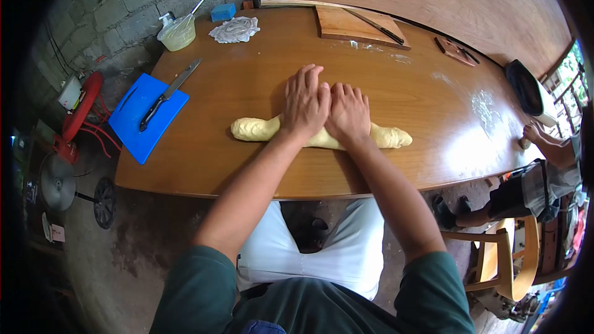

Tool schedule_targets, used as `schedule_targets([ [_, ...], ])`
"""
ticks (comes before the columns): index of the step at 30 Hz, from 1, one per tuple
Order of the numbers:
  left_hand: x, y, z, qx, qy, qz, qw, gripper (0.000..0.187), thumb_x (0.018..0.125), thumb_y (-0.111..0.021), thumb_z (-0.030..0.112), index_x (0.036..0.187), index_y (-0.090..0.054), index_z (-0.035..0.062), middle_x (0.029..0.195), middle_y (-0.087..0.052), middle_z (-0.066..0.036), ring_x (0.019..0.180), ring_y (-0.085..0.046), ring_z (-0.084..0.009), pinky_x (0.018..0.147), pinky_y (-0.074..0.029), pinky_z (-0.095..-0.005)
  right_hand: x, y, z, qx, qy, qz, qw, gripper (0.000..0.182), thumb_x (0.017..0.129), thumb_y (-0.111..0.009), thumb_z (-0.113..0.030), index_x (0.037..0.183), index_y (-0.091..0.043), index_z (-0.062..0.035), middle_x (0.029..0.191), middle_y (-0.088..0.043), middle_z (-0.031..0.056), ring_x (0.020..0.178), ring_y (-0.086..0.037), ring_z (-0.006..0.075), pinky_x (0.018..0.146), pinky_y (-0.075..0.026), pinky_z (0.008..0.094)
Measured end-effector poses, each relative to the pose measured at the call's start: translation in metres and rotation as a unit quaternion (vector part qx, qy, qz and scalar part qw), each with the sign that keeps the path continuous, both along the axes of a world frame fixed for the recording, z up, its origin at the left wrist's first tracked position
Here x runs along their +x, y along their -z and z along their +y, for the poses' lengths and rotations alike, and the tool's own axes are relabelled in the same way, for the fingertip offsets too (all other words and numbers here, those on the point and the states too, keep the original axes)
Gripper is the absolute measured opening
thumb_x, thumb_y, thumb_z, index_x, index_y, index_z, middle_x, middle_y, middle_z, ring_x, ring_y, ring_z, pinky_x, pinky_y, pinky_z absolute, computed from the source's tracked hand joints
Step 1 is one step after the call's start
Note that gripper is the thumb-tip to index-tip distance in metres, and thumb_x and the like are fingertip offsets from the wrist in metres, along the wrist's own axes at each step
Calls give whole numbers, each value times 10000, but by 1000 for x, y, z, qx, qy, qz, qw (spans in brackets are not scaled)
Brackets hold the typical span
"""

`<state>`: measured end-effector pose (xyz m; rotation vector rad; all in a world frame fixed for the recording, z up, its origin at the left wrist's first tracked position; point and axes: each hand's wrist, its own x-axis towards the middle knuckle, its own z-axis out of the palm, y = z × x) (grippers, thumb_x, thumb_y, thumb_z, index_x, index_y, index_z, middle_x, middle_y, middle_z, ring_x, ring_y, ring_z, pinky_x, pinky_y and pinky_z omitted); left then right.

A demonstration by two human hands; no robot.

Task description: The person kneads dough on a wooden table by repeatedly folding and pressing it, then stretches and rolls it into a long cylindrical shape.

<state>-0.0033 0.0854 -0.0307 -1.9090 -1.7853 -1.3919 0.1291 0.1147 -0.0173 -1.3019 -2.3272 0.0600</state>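
Note:
A long, pale yellow roll of dough (392, 137) lies crosswise on the wooden table (247, 170), its lumpy left end and rounded right end sticking out past my hands. Pressing down on its middle is my left hand (305, 104), palm flat and fingers stretched out forward over the tabletop. My right hand (348, 112) rests right beside it, also palm down on the dough, with its fingers pointing forward and slightly bent. Both hands touch each other at the thumbs. The part of the dough under the palms is hidden.
Left: a knife (162, 100) on a blue cutting board (141, 133). Behind: a bowl with a whisk (179, 34), a blue sponge (223, 12), a crumpled cloth (235, 29) and a wooden board (352, 28) with a knife. Right: flour (484, 106) and another person's hand (532, 131).

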Motion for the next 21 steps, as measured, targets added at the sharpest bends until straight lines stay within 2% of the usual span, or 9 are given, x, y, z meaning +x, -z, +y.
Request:
schedule_targets([
  [3, 14, -6, -27, 6, 1, 44, 999, 461, 1103, -437, 304, 1440, -540, 7, 1485, -567, -257, 1402, -531, -434, 1205, -383, -531, -7, 7, 26, 58, -45, -21, 997, 353, 1024, -552, -357, 1183, -626, -51, 1192, -696, 166, 1164, -637, 364, 1031, -474, 486],
  [6, 16, -1, -34, 0, -2, 53, 999, 473, 1107, -433, 327, 1449, -532, 17, 1496, -557, -248, 1407, -528, -429, 1206, -378, -529, -4, 16, 20, 59, -49, -7, 997, 354, 1027, -556, -375, 1183, -624, -65, 1177, -695, 156, 1146, -637, 354, 1020, -474, 481],
  [7, 12, -5, -29, 4, -2, 51, 999, 473, 1107, -433, 327, 1449, -532, 17, 1496, -557, -248, 1407, -528, -429, 1206, -378, -529, -2, 18, 8, 96, -44, 26, 994, 343, 1025, -552, -382, 1152, -627, -72, 1151, -694, 155, 1120, -636, 356, 1016, -471, 490],
  [11, -5, -1, 1, -32, 12, -16, 999, 477, 1116, -433, 354, 1461, -517, 35, 1465, -577, -221, 1358, -553, -421, 1164, -406, -528, 9, 9, -24, 26, 1, 17, 1000, 322, 1026, -519, -352, 1108, -629, -61, 1139, -693, 170, 1116, -638, 369, 1024, -468, 509],
  [15, -8, 10, 21, -57, -10, -22, 998, 491, 1127, -419, 381, 1469, -507, 39, 1481, -565, -216, 1389, -530, -415, 1185, -382, -533, 1, 5, 10, -8, 11, -8, 1000, 338, 1024, -506, -338, 1124, -641, -45, 1153, -694, 192, 1147, -641, 384, 1054, -462, 516],
  [17, -4, 8, 15, -65, -36, -18, 997, 504, 1134, -410, 396, 1480, -500, 40, 1497, -556, -215, 1411, -515, -413, 1204, -366, -533, -3, 8, 35, 1, 3, -14, 1000, 367, 1016, -527, -352, 1168, -644, -39, 1188, -693, 195, 1186, -633, 385, 1072, -459, 513],
  [21, 8, 14, -13, -76, 3, 33, 997, 574, 1150, -372, 463, 1532, -472, 46, 1566, -514, -215, 1488, -460, -404, 1268, -304, -522, -7, 10, 49, 36, -38, -48, 997, 382, 1020, -541, -366, 1196, -631, -39, 1247, -683, 181, 1243, -610, 367, 1095, -447, 495],
])
